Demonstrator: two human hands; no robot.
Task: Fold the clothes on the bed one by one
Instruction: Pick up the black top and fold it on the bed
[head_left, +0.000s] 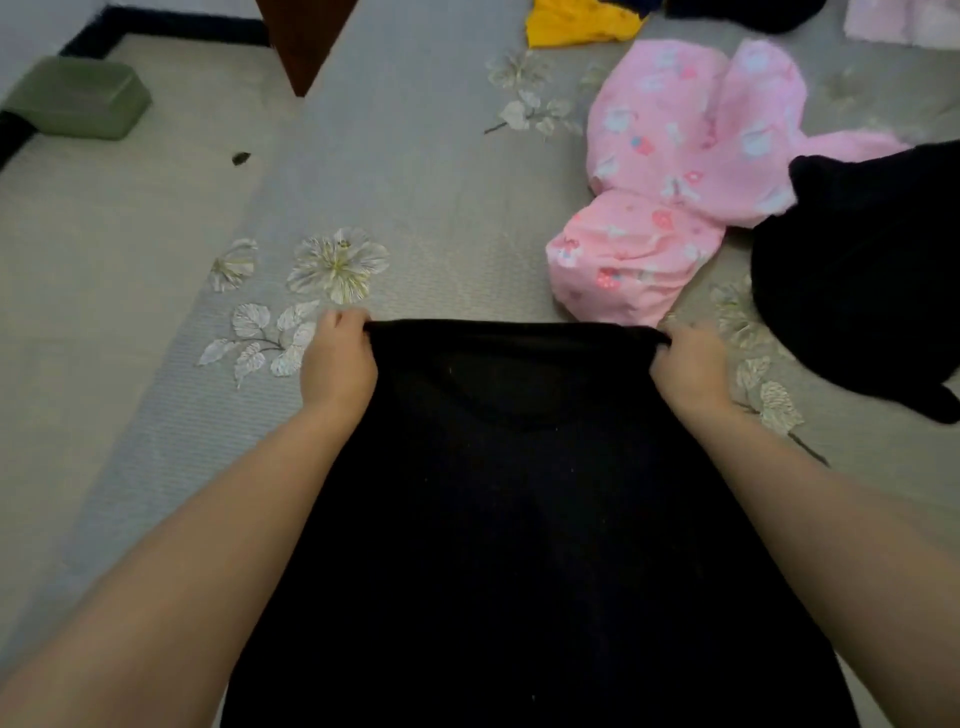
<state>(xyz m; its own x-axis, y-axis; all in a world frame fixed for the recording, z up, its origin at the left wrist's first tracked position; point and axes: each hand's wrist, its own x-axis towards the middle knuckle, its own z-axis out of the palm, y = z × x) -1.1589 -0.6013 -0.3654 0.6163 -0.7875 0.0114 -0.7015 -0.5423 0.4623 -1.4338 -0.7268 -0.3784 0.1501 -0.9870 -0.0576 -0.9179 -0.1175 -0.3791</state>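
Observation:
A black garment (519, 519) stretches from the bottom of the view up over the grey flowered bed (426, 182). Its far edge is pulled taut between both hands. My left hand (337, 358) grips the far left corner with curled fingers. My right hand (691, 364) grips the far right corner the same way. A neckline shape shows faintly just below the taut edge. Beyond it lie a crumpled pink printed garment (685, 171) and another black garment (862, 270) at the right.
A yellow garment (576, 21), a dark garment (743, 13) and a pale pink cloth (904, 21) lie at the bed's far end. Left of the bed is a tiled floor with a green plastic tub (78, 98). A brown wooden post (301, 41) stands by the bed's far left edge.

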